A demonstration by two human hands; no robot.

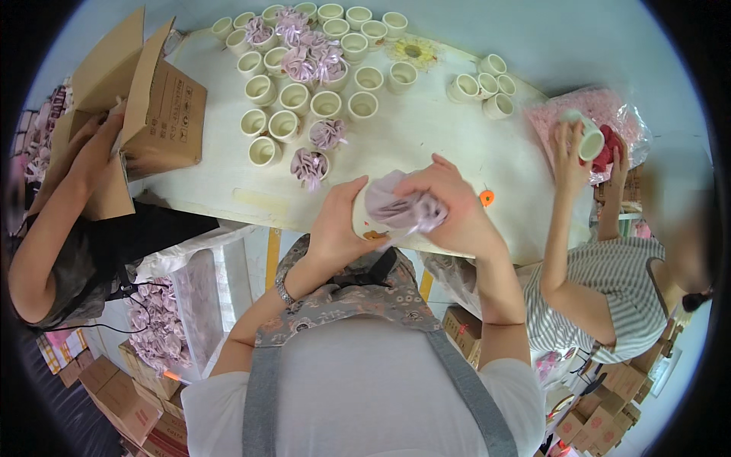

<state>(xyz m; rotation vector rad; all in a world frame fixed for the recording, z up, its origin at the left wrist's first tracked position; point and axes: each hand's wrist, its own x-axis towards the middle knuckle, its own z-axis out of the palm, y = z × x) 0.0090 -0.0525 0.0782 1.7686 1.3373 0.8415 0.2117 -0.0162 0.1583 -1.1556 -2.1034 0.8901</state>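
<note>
Near the table's front edge, my left hand [333,230] is closed around a cream cup [360,219] with an orange-brown mark on its side. Most of that cup is hidden. My right hand [455,204] grips a lilac satin pouch [387,204] with a gathered top and a pale ribbon, held against the cup. Whether the pouch is inside the cup or only at its mouth I cannot tell. Just beyond stand two cups filled with similar pouches, a nearer one [309,166] and a farther one [327,134].
Several cream cups [326,104] crowd the table's [426,114] far left, some topped with lilac pouches [304,57]. A smaller cup group [487,84] stands farther right. At left, a person reaches into a cardboard box [171,114]. Another person at right holds a cup [591,143] and red cloth [607,150].
</note>
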